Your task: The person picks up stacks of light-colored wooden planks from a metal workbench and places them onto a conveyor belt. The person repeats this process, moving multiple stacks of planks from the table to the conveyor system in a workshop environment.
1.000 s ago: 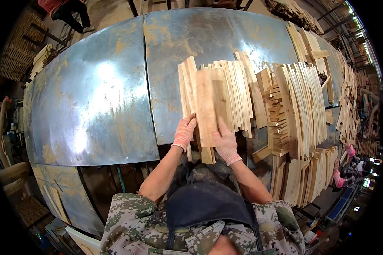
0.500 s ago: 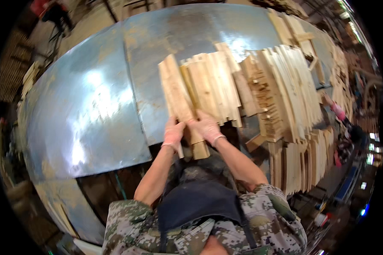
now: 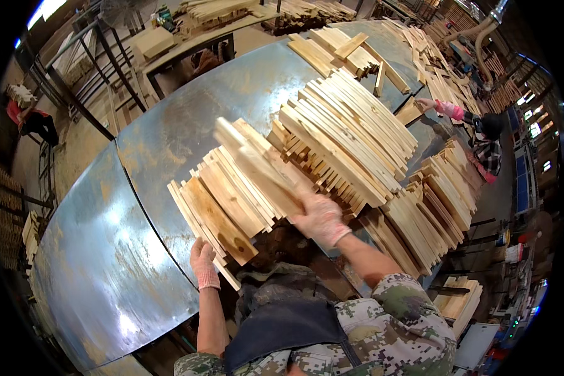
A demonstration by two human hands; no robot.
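Scuffed blue-grey metal tops the table (image 3: 100, 282), which carries a row of boards (image 3: 233, 197). Half a second ago both hands were together at that row's left end; now they are apart. The right hand (image 3: 323, 219) has moved to the row's right side, its fingers wrapped around a motion-blurred board (image 3: 269, 172). The left hand (image 3: 205, 263) remains beside the row's left end, fingers curled; whether they grip anything cannot be told. A larger stack (image 3: 351, 131) lies right of the row.
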